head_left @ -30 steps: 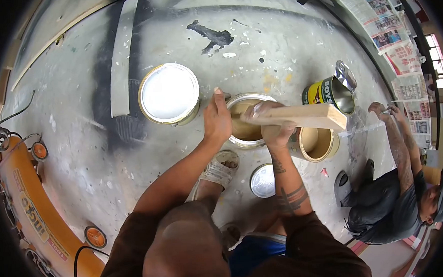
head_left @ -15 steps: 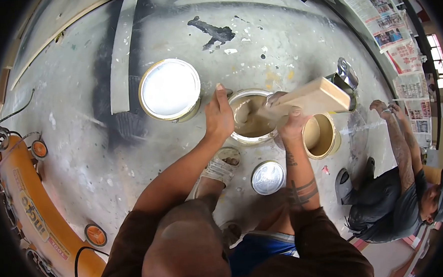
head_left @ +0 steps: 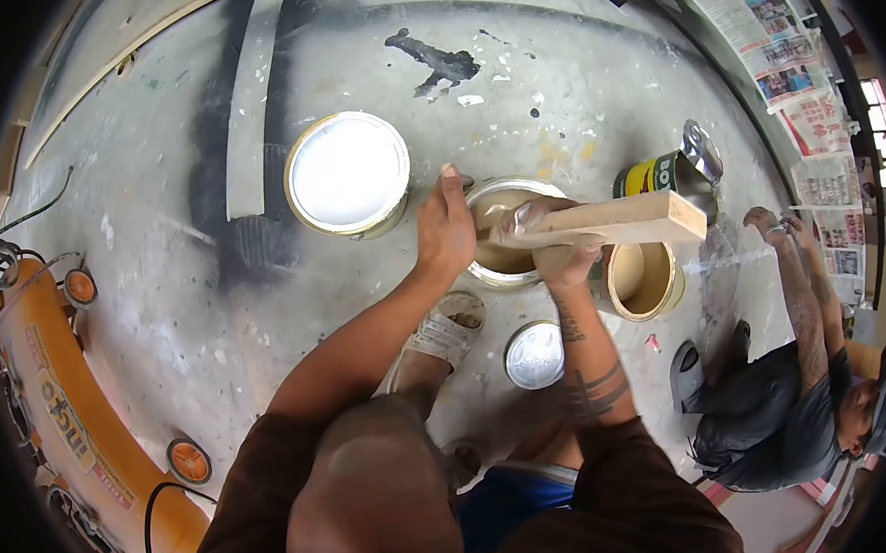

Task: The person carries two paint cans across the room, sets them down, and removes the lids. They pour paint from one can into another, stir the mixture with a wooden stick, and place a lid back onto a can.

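First voice: You have an open paint can (head_left: 516, 184) with beige liquid inside, on a grey floor (head_left: 334, 302); take it as your landmark. Your hands are apart. Your left hand (head_left: 448, 236) is at the can's left rim, thumb up; you cannot tell from this view how firmly it grips. Your right hand (head_left: 564, 260), at the can's right side, is closed around a thick wooden bar (head_left: 625, 219).

Second voice: The bar slants from the can's mouth, its squared end sticking out to the right. Your hand hides part of its lower length, so its depth in the liquid cannot be told.

First voice: Just right of the can is a second open can (head_left: 675, 289) of beige liquid; to its left, a can with a pale white top (head_left: 347, 173). Nearer you lies a silver lid (head_left: 534, 354), with your sandalled foot (head_left: 450, 334) beside it.

Second voice: What could go wrong? That long, leaning bar could pry against the rim and tip the can if your left hand bears lightly. A fast sweep could slop liquid onto your foot. Wet wood could slide in your fingers, and swinging it wide could drip on the second open can.
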The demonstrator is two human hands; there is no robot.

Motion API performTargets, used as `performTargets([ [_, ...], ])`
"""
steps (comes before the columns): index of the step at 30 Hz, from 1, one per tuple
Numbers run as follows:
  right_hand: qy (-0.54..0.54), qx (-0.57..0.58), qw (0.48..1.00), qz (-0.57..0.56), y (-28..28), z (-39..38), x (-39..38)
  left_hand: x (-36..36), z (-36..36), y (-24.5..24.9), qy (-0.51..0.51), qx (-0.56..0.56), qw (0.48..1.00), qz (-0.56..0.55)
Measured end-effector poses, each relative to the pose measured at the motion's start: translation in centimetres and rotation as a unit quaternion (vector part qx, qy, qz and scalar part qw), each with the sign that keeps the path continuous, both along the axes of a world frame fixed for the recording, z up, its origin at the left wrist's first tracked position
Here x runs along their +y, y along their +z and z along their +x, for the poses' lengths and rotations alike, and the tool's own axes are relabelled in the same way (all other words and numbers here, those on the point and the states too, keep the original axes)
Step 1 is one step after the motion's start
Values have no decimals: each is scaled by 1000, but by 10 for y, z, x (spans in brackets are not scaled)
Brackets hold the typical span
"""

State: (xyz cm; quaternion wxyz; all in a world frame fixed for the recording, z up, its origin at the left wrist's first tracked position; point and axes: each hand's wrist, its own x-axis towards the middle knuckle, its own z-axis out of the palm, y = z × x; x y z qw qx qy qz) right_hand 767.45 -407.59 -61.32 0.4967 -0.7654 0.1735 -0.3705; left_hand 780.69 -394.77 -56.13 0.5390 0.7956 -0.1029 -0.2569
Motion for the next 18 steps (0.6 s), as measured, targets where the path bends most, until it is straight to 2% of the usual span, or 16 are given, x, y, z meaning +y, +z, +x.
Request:
performTargets([
  [1,-1,1,1000,3,2,-7,-5,1,-1,4,1,38,999,-3],
  [3,-42,36,998,44,65,3,-2,0,-2,2,8,77,997,-7],
  [4,37,50,995,77,66,2,-15,-1,-4,-8,19,36,999,-22],
  [5,38,49,995,77,57,9,-9,-1,-4,-13,27,-7,999,-38],
  [6,54,-104,980,160,40,20,0,-1,-2,-10,32,-10,999,-41],
  [7,67,-254,935,238,20,25,4,-1,1,-6,20,1,999,-28],
  [8,93,-230,934,256,-3,11,0,0,-1,-5,2,16,1000,-12],
  [9,89,-229,934,258,8,5,-3,1,-2,-5,-1,19,1000,-10],
  [11,11,-64,983,173,42,-5,-15,0,-2,-4,2,17,1000,-4],
  [12,-25,22,991,127,52,-6,-16,0,0,-3,2,19,1000,-4],
  [13,-26,26,991,128,53,-4,-14,1,-1,-2,-4,29,1000,3],
  [15,51,-149,963,218,53,17,-9,0,2,-1,-3,34,999,3],
  [16,45,-199,943,262,34,18,-2,-1,1,-3,3,17,1000,-6],
  [17,46,-199,943,263,12,11,-6,0,-1,-7,6,1,1000,-12],
  [18,33,-113,976,186,-10,-1,-11,0,-2,-10,2,2,1000,-8],
])
